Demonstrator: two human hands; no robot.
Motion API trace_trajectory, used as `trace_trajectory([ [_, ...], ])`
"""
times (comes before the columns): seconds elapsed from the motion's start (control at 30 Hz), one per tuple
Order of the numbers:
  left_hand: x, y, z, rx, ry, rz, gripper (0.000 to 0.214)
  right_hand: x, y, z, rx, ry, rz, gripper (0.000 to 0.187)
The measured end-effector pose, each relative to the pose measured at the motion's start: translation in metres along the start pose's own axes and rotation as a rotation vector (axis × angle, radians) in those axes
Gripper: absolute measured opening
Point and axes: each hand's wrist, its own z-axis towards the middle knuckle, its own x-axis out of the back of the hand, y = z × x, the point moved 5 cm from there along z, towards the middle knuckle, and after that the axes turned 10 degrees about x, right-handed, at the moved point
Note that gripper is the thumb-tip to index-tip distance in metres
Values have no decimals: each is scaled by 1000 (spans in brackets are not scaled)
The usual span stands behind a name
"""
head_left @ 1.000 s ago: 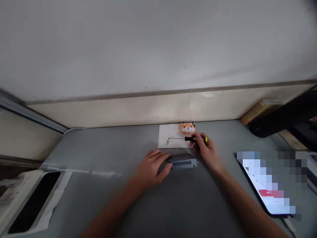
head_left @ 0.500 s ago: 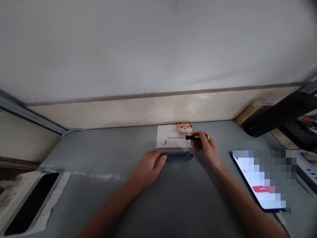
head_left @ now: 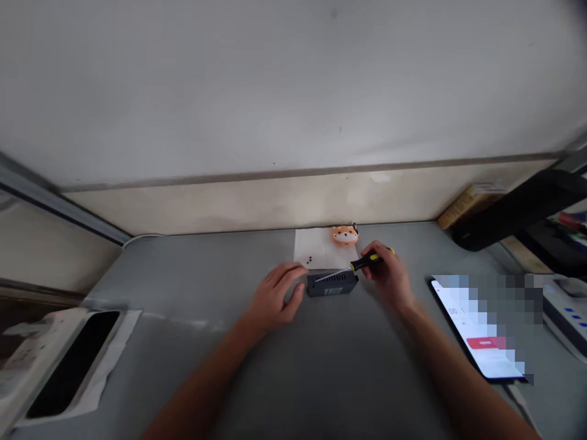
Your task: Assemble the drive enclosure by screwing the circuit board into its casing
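A small dark grey box with a row of vent slots along its top and a pale label on its near side sits on the desk. My left hand is just off its left end, thumb and fingers apart, holding nothing. In my right hand is a black and yellow screwdriver, gripped by its handle. Its thin shaft points left and lies across the box's top, the tip near the left end; whether it touches cannot be made out. Behind the box, tiny dark screws lie on a white paper.
An orange animal-faced case stands on the paper's right side. To the right lies a lit phone with a cable. A black cylinder and a power strip are farther right. Another phone is at left.
My left hand has let go of the box and moved slightly left. The screwdriver has tilted down, its tip going from above the paper to the box. The box now shows its labelled side.
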Motion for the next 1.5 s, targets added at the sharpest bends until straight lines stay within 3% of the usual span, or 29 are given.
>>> trace_trajectory([
  [0.27, 4, 13, -1, -161, 89, 31, 26, -2, 4, -2, -23, 32, 11, 41],
  [0.87, 4, 16, -2, -183, 92, 68, 15, -2, 3, -2, -2, -5, 7, 40],
  [1.1, 0, 19, -1, -193, 53, 73, 15, 3, 5, 2, 24, 70, -61, 47],
  [1.23, -2, 19, 0, -192, 25, 70, 15, -2, 12, 4, 71, 2, -177, 56],
  [1.5, 1, 15, 0, -164, 0, 99, 18, -7, 16, 1, 73, -66, -184, 59],
])
